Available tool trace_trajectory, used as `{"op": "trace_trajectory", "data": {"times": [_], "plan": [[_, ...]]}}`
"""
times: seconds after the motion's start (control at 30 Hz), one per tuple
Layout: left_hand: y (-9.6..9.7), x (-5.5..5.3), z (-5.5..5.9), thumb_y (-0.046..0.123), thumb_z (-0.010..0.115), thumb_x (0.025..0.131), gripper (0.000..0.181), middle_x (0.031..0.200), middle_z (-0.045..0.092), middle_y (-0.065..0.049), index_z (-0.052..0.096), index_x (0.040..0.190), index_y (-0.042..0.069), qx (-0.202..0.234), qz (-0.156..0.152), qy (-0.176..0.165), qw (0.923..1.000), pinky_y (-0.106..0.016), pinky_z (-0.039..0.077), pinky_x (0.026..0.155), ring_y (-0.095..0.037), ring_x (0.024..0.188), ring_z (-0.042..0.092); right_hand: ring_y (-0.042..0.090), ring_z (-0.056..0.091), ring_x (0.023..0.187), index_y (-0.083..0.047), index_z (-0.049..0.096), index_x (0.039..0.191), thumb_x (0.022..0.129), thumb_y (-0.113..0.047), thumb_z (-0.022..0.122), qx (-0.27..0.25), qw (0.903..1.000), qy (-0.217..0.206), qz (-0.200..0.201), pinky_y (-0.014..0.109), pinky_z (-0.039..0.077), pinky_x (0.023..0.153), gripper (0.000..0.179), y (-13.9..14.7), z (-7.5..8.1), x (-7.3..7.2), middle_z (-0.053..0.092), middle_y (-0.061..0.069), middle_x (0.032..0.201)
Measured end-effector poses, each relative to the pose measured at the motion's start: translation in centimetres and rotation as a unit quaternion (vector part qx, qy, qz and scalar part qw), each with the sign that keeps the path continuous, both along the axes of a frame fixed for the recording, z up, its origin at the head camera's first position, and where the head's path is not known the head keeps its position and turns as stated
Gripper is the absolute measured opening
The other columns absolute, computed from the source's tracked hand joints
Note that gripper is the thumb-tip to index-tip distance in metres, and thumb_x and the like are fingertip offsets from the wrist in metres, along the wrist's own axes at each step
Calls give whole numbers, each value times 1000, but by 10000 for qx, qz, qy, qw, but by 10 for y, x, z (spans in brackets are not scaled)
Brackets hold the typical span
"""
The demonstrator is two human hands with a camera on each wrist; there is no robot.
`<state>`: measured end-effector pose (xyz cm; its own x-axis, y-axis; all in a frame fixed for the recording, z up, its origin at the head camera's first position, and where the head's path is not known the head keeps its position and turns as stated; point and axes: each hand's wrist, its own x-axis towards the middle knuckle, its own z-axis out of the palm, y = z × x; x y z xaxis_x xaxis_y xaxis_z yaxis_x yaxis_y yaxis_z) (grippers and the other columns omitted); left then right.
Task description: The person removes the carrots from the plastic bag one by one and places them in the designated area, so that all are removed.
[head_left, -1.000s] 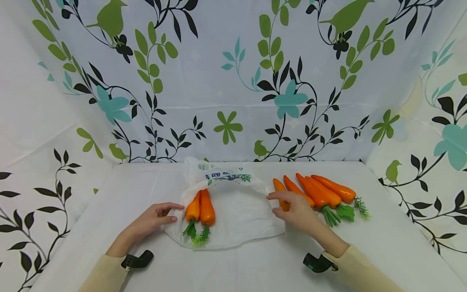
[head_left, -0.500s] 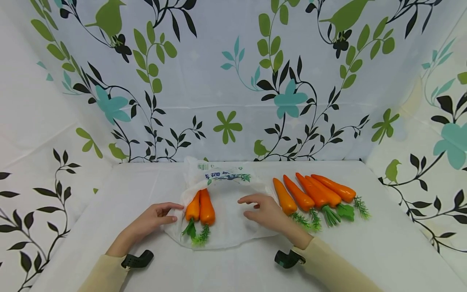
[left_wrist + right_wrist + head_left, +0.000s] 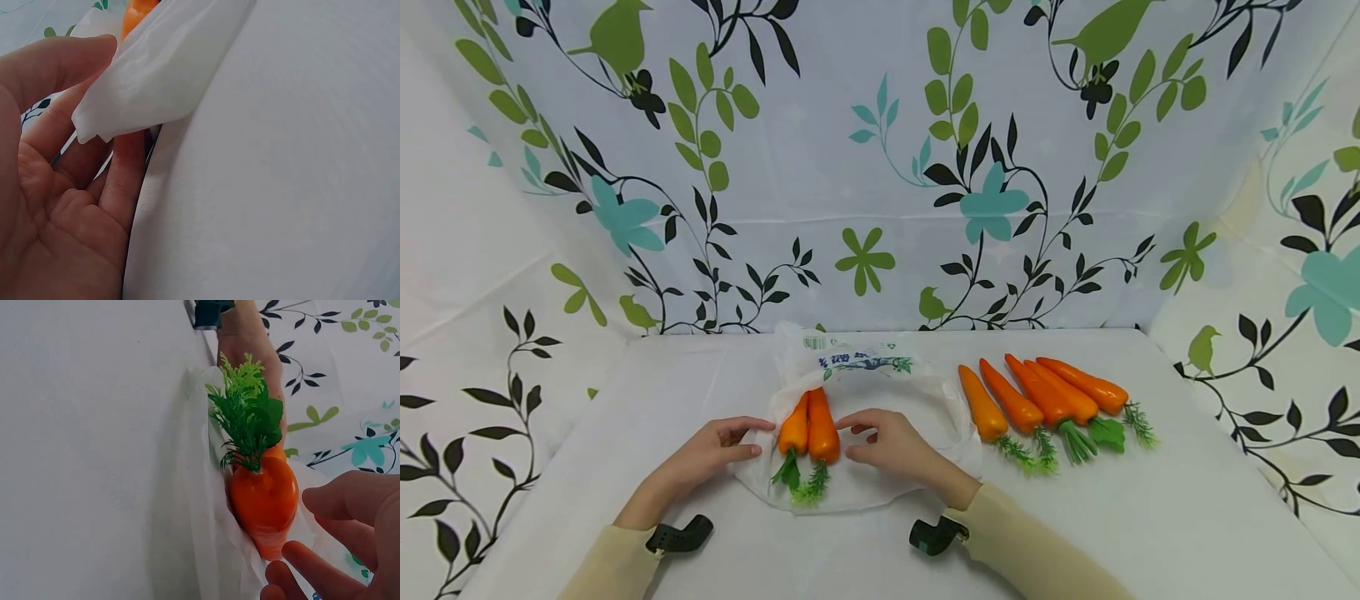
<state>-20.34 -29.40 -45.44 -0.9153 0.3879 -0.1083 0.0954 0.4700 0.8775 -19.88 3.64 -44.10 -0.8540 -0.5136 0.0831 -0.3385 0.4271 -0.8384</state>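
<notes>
Two orange carrots with green tops, a left carrot [image 3: 793, 429] and a right carrot [image 3: 823, 429], lie side by side on a white plastic bag [image 3: 887, 467]. Their tips meet the bag's raised printed part. My left hand [image 3: 707, 454] holds the bag's left edge; the left wrist view shows the bag's corner [image 3: 150, 87] between thumb and fingers. Just right of the right carrot is my right hand [image 3: 891, 450], thumb and fingers spread. In the right wrist view, that thumb [image 3: 319, 499] comes close to the carrot [image 3: 265, 497]; whether it touches is unclear.
To the bag's right, several more carrots [image 3: 1048, 396] lie fanned out, with green tops towards me. Everything sits on a white-covered table [image 3: 820, 558]. A cloth printed with leaves and birds [image 3: 820, 167] hangs behind it.
My right hand has moved left from the bag's right edge, across the bag, to beside the right carrot. My left hand has stayed at the left edge. The carrots have not moved.
</notes>
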Motion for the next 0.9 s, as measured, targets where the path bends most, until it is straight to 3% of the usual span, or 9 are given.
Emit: {"op": "trace_trajectory", "data": {"times": [0.37, 0.53, 0.63, 0.8, 0.9], "plan": [[1, 1, 0, 24, 70, 93, 37, 140, 55, -12, 67, 127, 10, -82, 0, 39, 10000, -52, 31, 106, -31, 126, 43, 20, 58, 107, -16, 68, 128, 86, -18, 78, 189, 9998, -30, 74, 29, 49, 88, 43, -22, -1, 0, 62, -1, 127], [2, 1, 2, 24, 70, 93, 37, 141, 54, -12, 66, 128, 10, -59, 5, 15, 10000, -51, 31, 106, -31, 127, 43, 21, 51, 120, -18, 62, 136, 86, -24, 76, 679, 9974, -188, 180, 37, 42, 102, 52, -27, 1, 0, 53, 4, 138], [1, 1, 3, 23, 70, 93, 37, 140, 55, -12, 66, 128, 10, -38, -52, 78, 9999, -44, 34, 105, -30, 125, 44, 22, 48, 126, -19, 61, 138, 85, -26, 76, 871, 9958, -205, 202, 39, 39, 106, 55, -30, 3, 0, 52, 4, 139], [-1, 1, 2, 19, 68, 94, 37, 137, 57, -15, 65, 128, 6, 107, -246, 279, 9992, -26, 39, 98, -27, 120, 47, 21, 55, 115, -18, 63, 130, 86, -25, 76, 625, 9975, -335, -4, 36, 46, 97, 46, -31, 5, -1, 59, -1, 128], [-1, 1, 0, 18, 69, 94, 36, 136, 57, -14, 66, 128, 6, 191, -196, 209, 9994, -20, 39, 95, -22, 119, 49, 18, 56, 106, -18, 63, 122, 86, -26, 76, 464, 9982, -375, -112, 33, 47, 89, 38, -31, 4, -3, 60, -3, 117]]}}
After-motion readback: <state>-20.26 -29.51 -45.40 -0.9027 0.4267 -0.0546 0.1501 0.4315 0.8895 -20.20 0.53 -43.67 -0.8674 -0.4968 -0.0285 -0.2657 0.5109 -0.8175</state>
